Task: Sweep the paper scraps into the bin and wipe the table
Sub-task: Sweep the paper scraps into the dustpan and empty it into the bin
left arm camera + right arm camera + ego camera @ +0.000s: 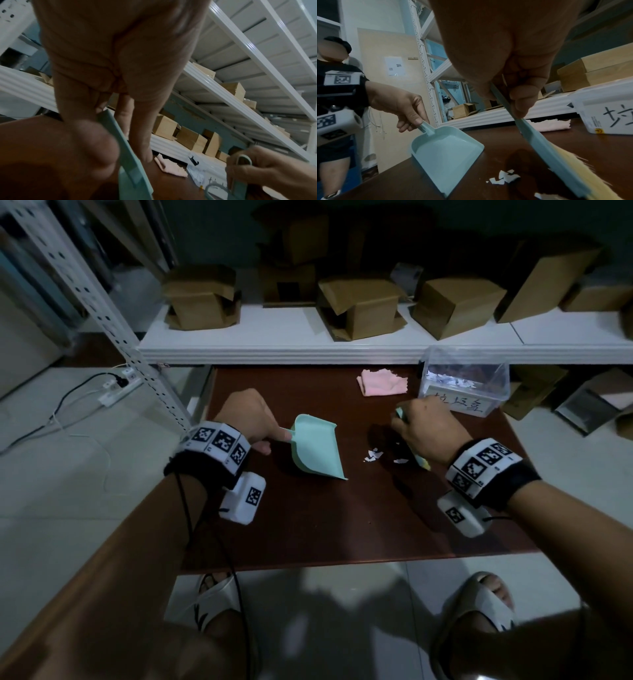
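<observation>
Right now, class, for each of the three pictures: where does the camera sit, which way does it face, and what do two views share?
Head: above, facing down at the table; shows both hands, forearms, feet.
Left wrist: under the left hand, facing the shelves; fingers grip the dustpan handle.
Right wrist: under the right hand, facing left; fingers grip the brush.
Shared: head and right wrist views both show the paper scraps, pink cloth and labelled bin.
</observation>
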`<state>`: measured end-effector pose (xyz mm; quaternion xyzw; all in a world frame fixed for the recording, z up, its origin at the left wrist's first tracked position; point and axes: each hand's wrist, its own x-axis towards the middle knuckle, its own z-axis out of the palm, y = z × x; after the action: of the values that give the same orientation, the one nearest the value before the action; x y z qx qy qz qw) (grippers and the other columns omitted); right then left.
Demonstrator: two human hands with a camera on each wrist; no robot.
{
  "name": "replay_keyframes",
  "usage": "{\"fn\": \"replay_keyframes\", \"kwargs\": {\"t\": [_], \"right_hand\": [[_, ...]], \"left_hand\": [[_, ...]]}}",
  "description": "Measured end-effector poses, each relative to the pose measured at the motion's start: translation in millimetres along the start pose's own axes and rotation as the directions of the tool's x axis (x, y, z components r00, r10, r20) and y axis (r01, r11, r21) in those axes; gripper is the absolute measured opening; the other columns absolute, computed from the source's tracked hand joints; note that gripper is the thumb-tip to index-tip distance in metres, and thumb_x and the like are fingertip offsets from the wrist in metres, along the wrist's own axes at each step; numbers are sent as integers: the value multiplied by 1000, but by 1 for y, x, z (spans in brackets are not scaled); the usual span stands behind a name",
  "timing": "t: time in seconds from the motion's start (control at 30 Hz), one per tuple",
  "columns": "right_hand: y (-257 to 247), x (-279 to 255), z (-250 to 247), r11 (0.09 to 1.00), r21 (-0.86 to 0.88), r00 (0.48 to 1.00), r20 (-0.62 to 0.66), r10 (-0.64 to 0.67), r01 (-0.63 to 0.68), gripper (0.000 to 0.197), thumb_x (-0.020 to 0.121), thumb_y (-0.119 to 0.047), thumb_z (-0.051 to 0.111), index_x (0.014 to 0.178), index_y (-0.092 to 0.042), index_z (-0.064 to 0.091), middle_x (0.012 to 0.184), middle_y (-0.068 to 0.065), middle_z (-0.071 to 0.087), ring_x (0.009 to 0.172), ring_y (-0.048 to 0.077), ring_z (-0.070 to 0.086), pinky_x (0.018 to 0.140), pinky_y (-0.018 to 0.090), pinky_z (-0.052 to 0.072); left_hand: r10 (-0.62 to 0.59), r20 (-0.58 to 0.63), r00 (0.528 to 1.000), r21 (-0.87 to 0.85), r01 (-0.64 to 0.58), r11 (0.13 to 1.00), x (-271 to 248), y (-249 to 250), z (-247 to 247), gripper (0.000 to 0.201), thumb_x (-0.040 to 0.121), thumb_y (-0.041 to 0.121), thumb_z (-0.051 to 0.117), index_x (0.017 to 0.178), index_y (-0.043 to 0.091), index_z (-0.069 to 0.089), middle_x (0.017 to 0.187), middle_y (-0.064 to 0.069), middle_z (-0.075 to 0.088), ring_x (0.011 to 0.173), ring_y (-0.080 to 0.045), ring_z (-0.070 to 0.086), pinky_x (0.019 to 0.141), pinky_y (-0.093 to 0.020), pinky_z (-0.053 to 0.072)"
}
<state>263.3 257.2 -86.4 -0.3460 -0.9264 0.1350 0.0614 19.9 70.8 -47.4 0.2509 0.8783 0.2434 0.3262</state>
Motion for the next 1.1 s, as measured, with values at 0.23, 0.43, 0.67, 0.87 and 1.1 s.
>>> {"fn": "replay_keyframes", "kwargs": {"t": [0.23,0.43,0.67,0.87,1.1], "right_hand": [[-23,-3,3,989,131,998,-37,-57,62,39,97,-32,54,62,-18,46,59,-1,50,62,29,55,62,37,44],[-38,-6,5,973,220,997,-54,-60,70,39,101,-32,53,67,-14,52,62,2,54,65,27,54,63,31,35],[-33,-5,-4,935,351,998,-62,-26,46,40,103,-30,57,63,-25,55,61,-6,59,53,4,53,55,24,36],[-24,-6,-18,890,456,989,-122,79,-15,39,102,-28,57,72,-6,68,63,7,69,56,22,66,51,30,47],[-2,2,-25,982,180,975,-203,87,-50,38,100,-29,55,75,-2,65,75,16,66,73,33,63,65,33,44]], "left_hand": [[36,37,999,73,-39,997,1,10,19,22,76,16,97,88,3,84,76,-14,80,65,-25,77,80,-44,68],[46,118,992,105,-59,993,0,14,34,24,76,15,96,90,1,83,76,-15,80,72,-29,79,82,-48,68],[39,107,993,120,-52,991,3,13,34,26,77,17,96,92,2,82,78,-14,81,82,-32,82,80,-47,68],[31,106,994,98,-42,994,4,14,32,24,77,16,96,92,3,83,81,-13,81,85,-32,82,81,-45,68],[26,97,995,95,-35,995,6,10,29,25,77,15,96,95,3,83,79,-12,81,83,-31,82,81,-44,68]]}}
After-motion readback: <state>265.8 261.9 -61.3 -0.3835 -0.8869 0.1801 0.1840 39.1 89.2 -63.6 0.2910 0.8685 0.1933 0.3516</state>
